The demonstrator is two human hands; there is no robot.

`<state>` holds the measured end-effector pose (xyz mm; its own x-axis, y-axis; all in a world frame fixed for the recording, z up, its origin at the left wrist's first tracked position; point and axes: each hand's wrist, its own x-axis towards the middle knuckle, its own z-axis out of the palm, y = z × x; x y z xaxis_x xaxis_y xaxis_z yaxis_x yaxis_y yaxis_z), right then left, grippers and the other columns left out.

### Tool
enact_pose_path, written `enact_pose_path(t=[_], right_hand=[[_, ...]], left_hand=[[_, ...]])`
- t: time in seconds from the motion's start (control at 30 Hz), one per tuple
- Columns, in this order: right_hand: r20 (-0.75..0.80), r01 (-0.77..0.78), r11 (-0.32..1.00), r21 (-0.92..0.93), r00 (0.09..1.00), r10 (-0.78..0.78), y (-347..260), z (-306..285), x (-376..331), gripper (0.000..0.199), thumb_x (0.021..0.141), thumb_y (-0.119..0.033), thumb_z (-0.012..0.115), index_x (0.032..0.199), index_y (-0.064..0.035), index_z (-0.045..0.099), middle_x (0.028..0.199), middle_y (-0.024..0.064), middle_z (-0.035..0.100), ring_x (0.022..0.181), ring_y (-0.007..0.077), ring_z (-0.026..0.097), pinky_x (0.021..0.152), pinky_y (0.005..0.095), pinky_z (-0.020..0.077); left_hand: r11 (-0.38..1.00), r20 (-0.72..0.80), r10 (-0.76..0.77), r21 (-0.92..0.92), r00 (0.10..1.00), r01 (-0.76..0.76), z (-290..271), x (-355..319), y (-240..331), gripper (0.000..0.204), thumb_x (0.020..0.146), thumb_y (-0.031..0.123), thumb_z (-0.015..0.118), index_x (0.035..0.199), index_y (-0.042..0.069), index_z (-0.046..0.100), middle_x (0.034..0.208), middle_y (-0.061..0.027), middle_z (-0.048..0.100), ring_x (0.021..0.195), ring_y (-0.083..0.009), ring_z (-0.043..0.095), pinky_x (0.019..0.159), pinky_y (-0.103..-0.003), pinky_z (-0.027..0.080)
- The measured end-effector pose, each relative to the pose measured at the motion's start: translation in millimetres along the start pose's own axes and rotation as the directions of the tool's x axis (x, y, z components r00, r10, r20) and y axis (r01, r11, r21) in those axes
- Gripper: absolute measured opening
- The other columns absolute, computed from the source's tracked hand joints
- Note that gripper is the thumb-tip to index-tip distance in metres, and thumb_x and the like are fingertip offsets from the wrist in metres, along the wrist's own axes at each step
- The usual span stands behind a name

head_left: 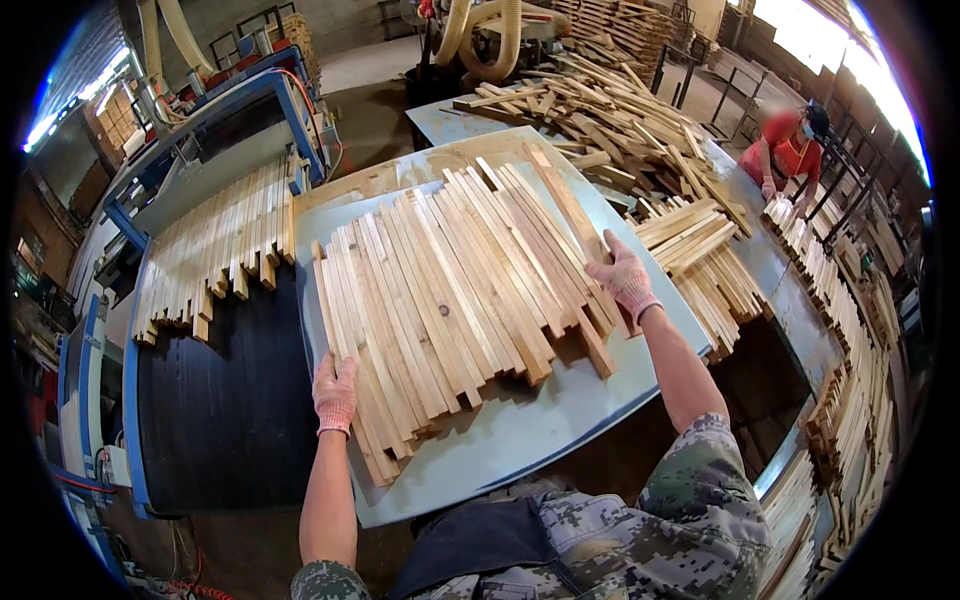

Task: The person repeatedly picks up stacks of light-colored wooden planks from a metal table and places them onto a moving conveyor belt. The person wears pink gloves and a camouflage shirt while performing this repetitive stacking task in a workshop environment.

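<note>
A row of pale wooden strips (440,300) lies side by side on a light blue-grey board (480,440), their near ends uneven. My left hand (335,393), in a pinkish knit glove, rests against the row's left edge with its fingers stretched out. At the right edge, my right hand (624,274), gloved alike, touches the outermost strip, thumb spread from the fingers. That longer, darker strip (565,200) stands slightly apart from the row at its far end. One strip (595,345) juts out toward me near the right side.
A machine with a blue frame (300,115) and black conveyor belt (220,430) stands left, carrying more strips (215,235). Loose wood pieces (610,110) are heaped far right, with stacked strips (700,255) closer. A co-worker in red (790,150) handles strips beyond the right-hand table.
</note>
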<state>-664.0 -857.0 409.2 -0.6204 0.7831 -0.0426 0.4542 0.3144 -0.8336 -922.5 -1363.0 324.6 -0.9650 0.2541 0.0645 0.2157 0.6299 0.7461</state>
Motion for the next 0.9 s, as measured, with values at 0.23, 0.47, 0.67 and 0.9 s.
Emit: enact_pose_path(t=[0.23,0.47,0.67,0.9], right_hand=[[-0.027,0.05,0.946,-0.321,0.998,-0.062,49,-1,83,0.073,0.093,-0.028,0.073,0.16,-0.0088,0.052,0.14,0.0247,0.07,0.131,0.0386,0.066,0.113,0.0432,0.0501],[0.06,-0.022,1.0,-0.018,0.998,0.023,63,19,90,0.058,0.102,-0.025,0.067,0.157,-0.0092,0.058,0.105,0.0111,0.078,0.092,0.0213,0.071,0.085,0.0354,0.0569],[0.182,-0.334,0.837,0.433,0.942,0.282,81,13,101,0.05,0.112,-0.032,0.059,0.158,-0.0133,0.058,0.081,0.0029,0.066,0.062,0.0126,0.056,0.057,0.0325,0.0511],[0.214,-0.477,0.735,0.481,0.877,0.429,80,17,131,0.043,0.111,-0.039,0.061,0.149,-0.0186,0.066,0.075,0.0019,0.057,0.055,0.0129,0.048,0.049,0.0321,0.0407]], left_hand=[[0.996,-0.028,0.019,-0.089,0.999,-0.021,13,13,-42,0.061,0.104,0.041,0.066,0.15,0.001,0.06,0.141,-0.0207,0.064,0.13,-0.036,0.062,0.113,-0.043,0.048],[0.983,-0.003,-0.067,-0.173,0.998,0.066,9,12,-47,0.069,0.106,0.041,0.068,0.153,-0.007,0.054,0.142,-0.0193,0.062,0.13,-0.0319,0.063,0.113,-0.04,0.048],[0.961,0.027,-0.086,-0.263,0.996,0.09,5,15,-59,0.066,0.107,0.038,0.07,0.153,-0.007,0.055,0.134,-0.0098,0.062,0.12,-0.0206,0.061,0.107,-0.034,0.048],[0.96,0.004,-0.068,-0.271,0.998,0.066,10,12,-45,0.061,0.108,0.036,0.068,0.152,-0.005,0.057,0.134,-0.009,0.063,0.121,-0.0198,0.061,0.108,-0.034,0.048]])
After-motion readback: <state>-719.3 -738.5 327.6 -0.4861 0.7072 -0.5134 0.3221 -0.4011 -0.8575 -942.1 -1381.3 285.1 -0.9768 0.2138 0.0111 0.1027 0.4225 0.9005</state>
